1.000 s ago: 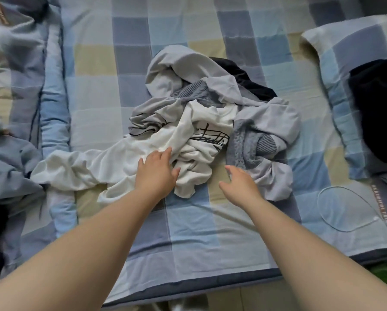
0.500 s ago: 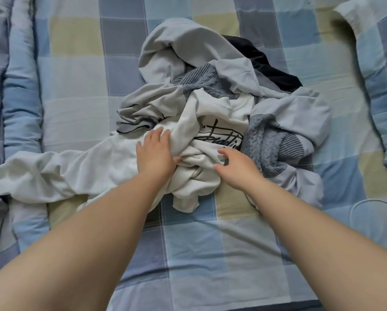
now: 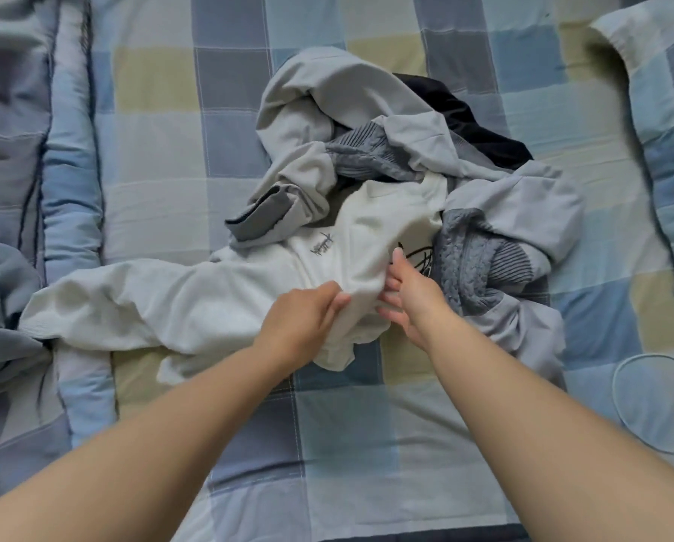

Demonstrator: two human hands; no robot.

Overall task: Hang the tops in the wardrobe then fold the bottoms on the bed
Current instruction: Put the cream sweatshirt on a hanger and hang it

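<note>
Hands, left [image 3: 302, 320] and right [image 3: 409, 295], now apparently pinch the white top [image 3: 218, 303].

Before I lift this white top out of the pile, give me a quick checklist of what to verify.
1. Left hand grips the white printed top: ok, fingers pinch a fold.
2. Right hand grips the same top: cannot tell, fingers are on or under the fold.
3. Top free of the pile: not ok, the grey knitted sweater and light grey garment overlap its edges.
4. Long white sleeve gathered: not ok, it trails left across the checked bedsheet.
5. Wardrobe and hanger ready: cannot tell, out of view.
</note>
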